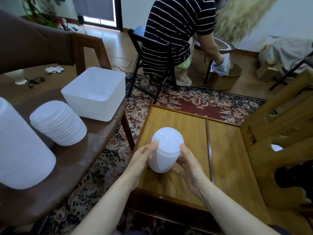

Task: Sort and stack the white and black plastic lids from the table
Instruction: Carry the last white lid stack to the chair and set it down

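White lids (165,152), stacked, were clasped between the left hand (141,162) and right hand (187,167) over the bamboo tray's (177,119) near-left corner.
Squaring seemed underway; next, probably carrying them to the brown table's (94,150) stacks (58,122).

There was one view only, taken from the person's head, looking forward and steeply down over both forearms. It sat close: the left hand (140,160) and right hand (188,165) filled the lower middle, fingers wrapped round a stack of white lids (165,152). Beyond the fingertips lay a wooden tray table (225,150), and farther off a patterned rug (194,99) and a seated person in a striped top (172,31). To the left of the fingers the wide lens bent a brown table (94,146) outward, with a white tub (94,94) on it.
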`<state>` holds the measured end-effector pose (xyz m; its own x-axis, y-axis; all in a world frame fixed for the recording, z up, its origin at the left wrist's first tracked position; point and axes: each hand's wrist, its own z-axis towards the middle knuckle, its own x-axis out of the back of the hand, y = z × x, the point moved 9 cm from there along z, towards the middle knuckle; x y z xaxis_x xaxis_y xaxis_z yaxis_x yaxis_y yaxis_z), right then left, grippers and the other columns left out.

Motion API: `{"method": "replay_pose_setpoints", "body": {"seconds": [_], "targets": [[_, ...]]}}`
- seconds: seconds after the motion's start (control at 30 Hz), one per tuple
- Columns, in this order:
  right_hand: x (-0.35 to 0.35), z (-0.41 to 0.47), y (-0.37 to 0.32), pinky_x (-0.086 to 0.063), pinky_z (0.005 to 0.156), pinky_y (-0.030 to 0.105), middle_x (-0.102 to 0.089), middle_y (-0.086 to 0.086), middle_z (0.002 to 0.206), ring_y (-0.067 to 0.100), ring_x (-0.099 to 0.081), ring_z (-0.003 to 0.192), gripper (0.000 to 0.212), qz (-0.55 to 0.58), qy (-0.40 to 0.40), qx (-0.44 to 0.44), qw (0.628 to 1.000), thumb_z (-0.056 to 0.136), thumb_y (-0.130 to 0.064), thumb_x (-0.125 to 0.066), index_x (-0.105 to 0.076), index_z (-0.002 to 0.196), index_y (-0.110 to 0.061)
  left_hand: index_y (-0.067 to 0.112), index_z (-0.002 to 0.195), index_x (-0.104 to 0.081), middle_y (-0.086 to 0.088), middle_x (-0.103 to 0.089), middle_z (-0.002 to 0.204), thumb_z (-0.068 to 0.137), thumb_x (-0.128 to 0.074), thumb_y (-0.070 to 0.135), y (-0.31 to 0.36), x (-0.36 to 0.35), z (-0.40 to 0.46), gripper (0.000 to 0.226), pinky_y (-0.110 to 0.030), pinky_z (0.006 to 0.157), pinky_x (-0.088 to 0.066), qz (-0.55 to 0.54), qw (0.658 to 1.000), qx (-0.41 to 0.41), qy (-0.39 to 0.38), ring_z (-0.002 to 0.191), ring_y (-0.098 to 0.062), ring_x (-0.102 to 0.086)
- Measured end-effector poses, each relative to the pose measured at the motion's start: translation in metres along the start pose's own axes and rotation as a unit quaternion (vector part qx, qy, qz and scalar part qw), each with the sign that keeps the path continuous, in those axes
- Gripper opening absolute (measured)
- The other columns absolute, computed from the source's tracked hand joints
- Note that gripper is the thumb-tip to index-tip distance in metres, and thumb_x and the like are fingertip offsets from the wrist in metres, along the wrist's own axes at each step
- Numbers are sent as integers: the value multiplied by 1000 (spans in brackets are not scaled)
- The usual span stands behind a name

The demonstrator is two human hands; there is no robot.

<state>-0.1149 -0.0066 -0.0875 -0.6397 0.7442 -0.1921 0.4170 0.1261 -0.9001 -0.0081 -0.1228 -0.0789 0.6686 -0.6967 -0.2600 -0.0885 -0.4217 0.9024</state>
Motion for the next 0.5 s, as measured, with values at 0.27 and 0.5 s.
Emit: {"method": "replay_pose_setpoints", "body": {"seconds": [0.27, 0.5], "targets": [[25, -13, -39, -48, 89, 35, -68, -5, 123, 13, -60, 117, 68, 19, 17, 27, 999, 65, -66, -67, -63, 121, -28, 28, 115, -70, 13, -71, 118, 49, -71, 76, 20, -38, 5, 82, -39, 95, -54, 21, 999, -20, -30, 112, -8, -64], [77, -35, -87, -38, 101, 38, -70, -4, 120, 13, -59, 116, 74, 19, 70, 96, 993, 59, -70, -66, -65, 119, -28, 39, 140, -53, 21, -61, 135, 52, -68, 79, 54, -116, -7, 98, -36, 101, -48, 48, 990, -75, -110, 123, 0, -56]]}}
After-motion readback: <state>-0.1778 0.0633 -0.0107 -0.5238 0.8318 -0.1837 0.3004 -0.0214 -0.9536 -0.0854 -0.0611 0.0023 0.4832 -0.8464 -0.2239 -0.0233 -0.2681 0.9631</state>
